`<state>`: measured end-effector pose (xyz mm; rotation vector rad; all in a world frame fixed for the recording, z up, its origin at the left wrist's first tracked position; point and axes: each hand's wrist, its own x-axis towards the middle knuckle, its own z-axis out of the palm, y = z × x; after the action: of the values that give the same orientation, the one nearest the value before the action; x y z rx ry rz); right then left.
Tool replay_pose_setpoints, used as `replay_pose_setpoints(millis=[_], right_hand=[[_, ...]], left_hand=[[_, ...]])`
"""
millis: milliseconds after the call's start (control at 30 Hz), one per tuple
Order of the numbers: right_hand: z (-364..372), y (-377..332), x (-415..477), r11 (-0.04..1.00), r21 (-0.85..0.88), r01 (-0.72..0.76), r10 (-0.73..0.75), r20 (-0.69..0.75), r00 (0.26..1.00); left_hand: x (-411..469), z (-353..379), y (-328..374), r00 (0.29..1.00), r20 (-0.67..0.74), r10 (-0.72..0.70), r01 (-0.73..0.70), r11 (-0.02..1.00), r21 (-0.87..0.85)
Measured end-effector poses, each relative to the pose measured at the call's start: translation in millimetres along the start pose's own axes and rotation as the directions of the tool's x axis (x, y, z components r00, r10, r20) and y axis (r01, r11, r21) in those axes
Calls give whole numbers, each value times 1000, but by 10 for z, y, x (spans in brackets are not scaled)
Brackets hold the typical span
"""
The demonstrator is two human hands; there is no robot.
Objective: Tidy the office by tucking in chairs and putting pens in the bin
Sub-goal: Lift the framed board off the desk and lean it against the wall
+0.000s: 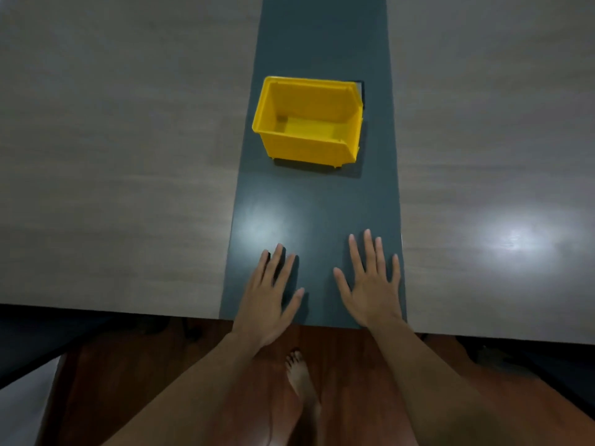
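Observation:
A yellow plastic bin (322, 146) stands on the dark blue-grey centre strip (315, 204) of the table, with nothing visible inside it. Nearer the table's front edge, my left hand (269, 294) lies flat on the strip with fingers spread, palm down. Beside it, my right hand (372, 281) rests flat in the same way, holding nothing. Both hands are well short of the bin. No pens or chairs show clearly in this view.
Grey wood-grain table surfaces (112, 156) spread to the left and right of the strip. Below the table's front edge lie a reddish wooden floor (145, 381) and a bare foot (301, 378). Dark shapes sit under the table at both sides.

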<state>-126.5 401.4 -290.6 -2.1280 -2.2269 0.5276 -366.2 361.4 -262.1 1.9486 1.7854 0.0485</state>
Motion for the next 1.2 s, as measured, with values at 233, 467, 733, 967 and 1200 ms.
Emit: replay_pose_setpoints(millis=[233, 467, 733, 967, 1200], right_hand=[[90, -10, -17, 998, -47, -31, 25, -117, 993], [137, -15, -3, 997, -67, -45, 35, -134, 990], [117, -36, 58, 996, -75, -43, 31, -151, 988], [95, -47, 148, 998, -57, -38, 29, -154, 988], [100, -40, 256, 998, -50, -35, 27, -155, 988]], left_hand=[[54, 359, 98, 990, -131, -49, 73, 980, 187], [82, 451, 44, 978, -206, -34, 70, 982, 175], [130, 442, 19, 968, -252, -9, 55, 983, 178], [214, 406, 14, 962, -272, -4, 56, 982, 183], [319, 394, -6, 961, -276, 6, 50, 980, 195]])
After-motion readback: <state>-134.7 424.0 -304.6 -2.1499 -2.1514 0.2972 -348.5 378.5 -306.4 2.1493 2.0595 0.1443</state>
